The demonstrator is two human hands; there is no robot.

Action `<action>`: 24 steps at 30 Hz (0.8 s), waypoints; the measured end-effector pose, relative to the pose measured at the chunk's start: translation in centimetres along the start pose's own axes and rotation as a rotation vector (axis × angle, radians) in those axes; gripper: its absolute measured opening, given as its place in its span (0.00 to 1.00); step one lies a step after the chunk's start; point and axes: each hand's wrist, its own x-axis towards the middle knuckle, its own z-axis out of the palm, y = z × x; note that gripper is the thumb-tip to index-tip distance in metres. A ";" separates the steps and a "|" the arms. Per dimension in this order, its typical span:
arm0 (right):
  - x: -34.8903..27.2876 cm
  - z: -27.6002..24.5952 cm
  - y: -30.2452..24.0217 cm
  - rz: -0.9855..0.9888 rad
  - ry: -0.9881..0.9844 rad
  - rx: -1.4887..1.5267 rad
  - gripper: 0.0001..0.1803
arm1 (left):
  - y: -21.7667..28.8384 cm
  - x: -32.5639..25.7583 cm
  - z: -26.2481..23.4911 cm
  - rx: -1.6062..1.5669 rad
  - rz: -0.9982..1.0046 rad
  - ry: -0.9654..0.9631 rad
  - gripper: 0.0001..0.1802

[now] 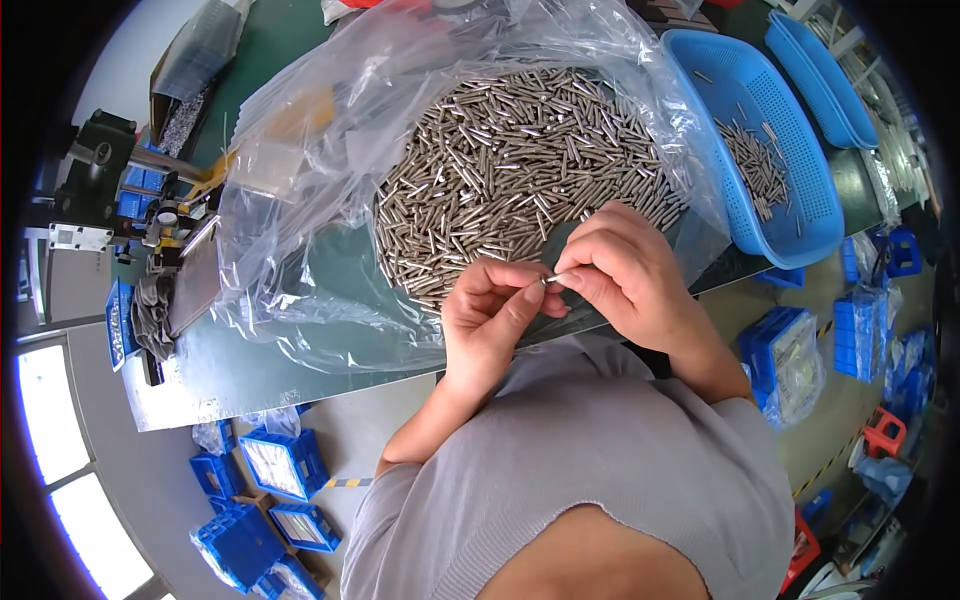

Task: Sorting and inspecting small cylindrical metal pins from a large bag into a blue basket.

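Close in front of my body, both hands meet at one small metal pin (550, 280). My left hand (490, 310) pinches it between thumb and fingertips. From the other side, the thumb and forefinger of my right hand (622, 268) close on its end; the fingertips hide most of the pin. Just beyond my hands a large heap of similar metal pins (520, 150) lies on a clear plastic sheet or bag (300, 240). At the right, a blue perforated basket (808, 190) holds a smaller pile of pins (755, 165).
A second blue basket (825, 85) stands farther right. The plastic rests on a green table (270, 370). At the left is a dark metal device (100, 170) with a shaft. Blue crates (285, 462) stand on the floor at left, more blue crates (775, 350) at right.
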 end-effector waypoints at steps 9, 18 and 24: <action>-0.6 1.1 0.4 0.121 0.019 0.166 0.06 | 0.1 0.0 0.2 0.034 -0.017 -0.010 0.05; -2.4 -7.8 1.0 0.304 0.771 -0.652 0.05 | 0.0 0.0 0.2 -0.023 0.017 -0.005 0.04; -1.3 -4.5 0.5 0.217 0.289 -0.583 0.07 | -0.2 0.1 0.1 -0.009 0.016 0.000 0.04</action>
